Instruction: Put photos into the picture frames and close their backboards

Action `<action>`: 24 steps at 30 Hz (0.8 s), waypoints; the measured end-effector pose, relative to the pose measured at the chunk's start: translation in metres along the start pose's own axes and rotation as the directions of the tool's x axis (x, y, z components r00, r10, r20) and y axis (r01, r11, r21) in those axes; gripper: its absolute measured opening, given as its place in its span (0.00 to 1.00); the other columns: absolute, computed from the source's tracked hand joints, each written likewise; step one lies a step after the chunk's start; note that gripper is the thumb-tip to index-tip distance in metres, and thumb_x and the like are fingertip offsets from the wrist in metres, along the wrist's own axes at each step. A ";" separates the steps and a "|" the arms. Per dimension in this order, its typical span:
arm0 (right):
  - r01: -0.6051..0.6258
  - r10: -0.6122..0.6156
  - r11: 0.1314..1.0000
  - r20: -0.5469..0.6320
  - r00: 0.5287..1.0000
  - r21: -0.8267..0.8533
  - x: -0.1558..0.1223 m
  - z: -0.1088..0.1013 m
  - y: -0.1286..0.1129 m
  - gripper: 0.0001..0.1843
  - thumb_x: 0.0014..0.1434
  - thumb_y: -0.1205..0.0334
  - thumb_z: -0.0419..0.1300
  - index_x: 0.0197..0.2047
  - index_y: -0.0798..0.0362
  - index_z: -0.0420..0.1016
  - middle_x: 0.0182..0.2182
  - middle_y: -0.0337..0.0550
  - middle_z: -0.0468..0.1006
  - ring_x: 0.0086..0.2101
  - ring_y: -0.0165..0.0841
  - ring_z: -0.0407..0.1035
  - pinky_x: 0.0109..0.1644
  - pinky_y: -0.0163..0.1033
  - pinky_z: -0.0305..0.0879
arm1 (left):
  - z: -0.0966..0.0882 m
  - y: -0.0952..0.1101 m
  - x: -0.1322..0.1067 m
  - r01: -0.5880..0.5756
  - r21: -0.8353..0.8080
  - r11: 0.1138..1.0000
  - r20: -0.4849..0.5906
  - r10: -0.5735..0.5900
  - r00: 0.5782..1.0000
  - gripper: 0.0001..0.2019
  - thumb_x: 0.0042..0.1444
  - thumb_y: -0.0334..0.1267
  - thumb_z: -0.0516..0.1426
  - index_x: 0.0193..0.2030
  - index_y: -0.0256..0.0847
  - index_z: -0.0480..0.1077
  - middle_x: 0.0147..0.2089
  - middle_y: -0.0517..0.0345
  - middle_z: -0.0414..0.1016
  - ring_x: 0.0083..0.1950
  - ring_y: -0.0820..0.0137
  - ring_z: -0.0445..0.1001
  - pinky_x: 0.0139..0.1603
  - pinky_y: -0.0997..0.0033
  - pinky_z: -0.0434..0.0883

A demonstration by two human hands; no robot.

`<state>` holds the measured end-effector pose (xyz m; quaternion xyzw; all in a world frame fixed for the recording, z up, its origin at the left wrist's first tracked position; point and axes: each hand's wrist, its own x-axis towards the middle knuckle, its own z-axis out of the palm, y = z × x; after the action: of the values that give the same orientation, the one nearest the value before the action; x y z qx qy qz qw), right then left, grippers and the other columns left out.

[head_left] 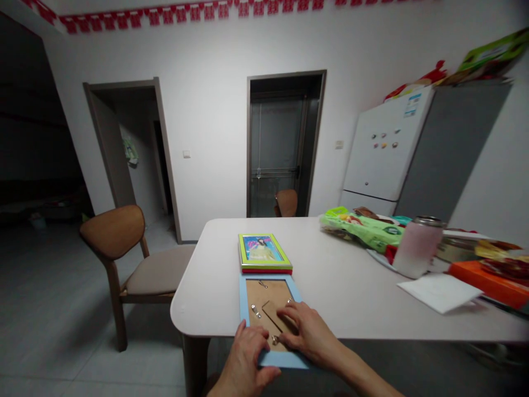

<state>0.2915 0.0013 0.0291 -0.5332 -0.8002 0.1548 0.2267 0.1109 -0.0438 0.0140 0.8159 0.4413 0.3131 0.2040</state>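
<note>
A light-blue picture frame [244,298] lies face down, its lower end past the table's near edge. Its brown backing board [258,292] carries metal turn clips [256,311] and a cut stand flap. My left hand [250,353] grips the frame's lower left corner, fingers on top and thumb by the bottom edge. Over the lower right of the backing is my right hand [308,333], fingers apart and bent. Its thumb tip is beside the bottom clip [275,340], while other fingertips rest near the flap and the right side. Beyond the blue frame lies a green picture frame [264,251], face up on a red one [266,271].
On the white table [330,298], a pink jar [418,248], green food bag [363,229], white paper [440,291] and orange box [490,284] sit at the right. A wooden chair [113,234] stands left. Behind are a fridge [380,146] and two doorways.
</note>
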 end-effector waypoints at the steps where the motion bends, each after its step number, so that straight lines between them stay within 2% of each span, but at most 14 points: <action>1: -0.006 0.006 1.000 -0.006 1.000 -0.018 0.000 0.000 0.000 0.22 0.41 0.61 0.57 0.42 0.52 0.71 0.42 0.48 0.69 0.43 0.38 0.62 0.47 0.40 0.55 | 0.000 -0.001 -0.001 0.005 -0.008 1.000 -0.004 -0.005 1.000 0.14 0.36 0.33 0.62 0.32 0.40 0.65 0.44 0.51 0.69 0.49 0.62 0.65 0.57 0.51 0.47; 5: -0.042 0.042 0.999 -0.056 0.998 0.005 0.004 -0.005 -0.004 0.22 0.41 0.65 0.53 0.43 0.55 0.70 0.39 0.47 0.71 0.41 0.35 0.63 0.47 0.37 0.57 | 0.002 -0.005 -0.001 0.026 -0.133 0.991 -0.075 -0.036 0.997 0.16 0.38 0.33 0.60 0.37 0.40 0.65 0.52 0.47 0.63 0.55 0.60 0.59 0.57 0.55 0.51; 7: -0.054 0.054 0.999 -0.079 0.995 0.003 0.007 -0.010 -0.008 0.22 0.41 0.65 0.53 0.42 0.55 0.70 0.39 0.47 0.72 0.41 0.36 0.64 0.47 0.37 0.57 | 0.002 -0.008 0.003 0.063 -0.242 0.968 -0.176 -0.108 0.978 0.18 0.41 0.32 0.58 0.42 0.39 0.63 0.56 0.46 0.57 0.57 0.61 0.56 0.56 0.59 0.54; 9: -0.048 0.047 0.999 -0.098 0.994 -0.010 0.010 -0.015 -0.017 0.21 0.41 0.65 0.53 0.42 0.55 0.71 0.38 0.46 0.72 0.40 0.36 0.64 0.46 0.38 0.57 | 0.000 -0.010 0.010 0.113 -0.383 0.917 -0.258 -0.224 0.940 0.19 0.44 0.32 0.55 0.45 0.39 0.61 0.55 0.47 0.59 0.56 0.62 0.58 0.54 0.62 0.57; 11: -0.011 0.009 1.000 -0.109 0.994 -0.010 0.010 -0.019 -0.030 0.21 0.41 0.65 0.53 0.41 0.54 0.71 0.37 0.46 0.72 0.40 0.36 0.64 0.45 0.38 0.58 | -0.004 -0.012 0.019 0.136 -0.558 0.819 -0.267 -0.332 0.905 0.17 0.45 0.34 0.54 0.45 0.39 0.61 0.49 0.49 0.66 0.50 0.64 0.64 0.51 0.65 0.61; 13: 0.056 -0.054 0.998 -0.109 0.993 0.017 0.010 -0.020 -0.043 0.20 0.41 0.65 0.54 0.41 0.53 0.71 0.38 0.46 0.71 0.41 0.36 0.63 0.45 0.38 0.58 | -0.011 -0.016 0.024 0.128 -0.725 0.676 -0.223 -0.407 0.886 0.17 0.45 0.36 0.54 0.43 0.39 0.60 0.42 0.53 0.70 0.43 0.65 0.69 0.43 0.69 0.66; 16: 0.108 -0.099 0.991 -0.119 0.988 0.074 0.010 -0.021 -0.050 0.19 0.45 0.62 0.53 0.43 0.53 0.69 0.40 0.46 0.70 0.41 0.34 0.63 0.45 0.37 0.58 | -0.028 -0.029 0.023 0.142 -0.847 0.512 -0.157 -0.496 0.854 0.20 0.42 0.38 0.56 0.44 0.39 0.59 0.35 0.57 0.72 0.34 0.67 0.72 0.34 0.71 0.68; 19: 0.020 -0.015 0.999 -0.127 0.992 0.042 0.010 -0.022 -0.031 0.19 0.49 0.58 0.50 0.44 0.55 0.68 0.40 0.48 0.71 0.40 0.35 0.64 0.45 0.38 0.58 | -0.048 -0.051 0.011 0.222 -0.857 0.466 -0.100 -0.572 0.814 0.23 0.40 0.39 0.57 0.45 0.39 0.57 0.30 0.59 0.72 0.27 0.70 0.72 0.28 0.73 0.67; 22: -0.139 0.131 0.988 -0.115 0.985 -0.063 0.008 -0.018 0.000 0.21 0.50 0.58 0.49 0.45 0.57 0.68 0.40 0.50 0.71 0.40 0.36 0.64 0.46 0.39 0.57 | -0.065 -0.073 -0.001 0.307 -0.797 0.521 -0.106 -0.619 0.778 0.23 0.38 0.38 0.56 0.44 0.39 0.57 0.29 0.60 0.72 0.26 0.71 0.71 0.26 0.75 0.66; 24: -0.227 0.213 0.966 -0.121 0.970 -0.120 0.006 -0.014 0.016 0.22 0.49 0.58 0.49 0.47 0.57 0.66 0.40 0.50 0.70 0.41 0.37 0.64 0.45 0.38 0.57 | -0.073 -0.084 -0.004 0.349 -0.738 0.577 -0.127 -0.627 0.769 0.23 0.38 0.38 0.55 0.44 0.39 0.57 0.30 0.60 0.72 0.27 0.71 0.71 0.27 0.75 0.67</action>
<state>0.3099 0.0128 0.0339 -0.6403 -0.7312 0.0966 0.2145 0.0090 0.0006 0.0143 0.4495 0.5373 0.5306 0.4772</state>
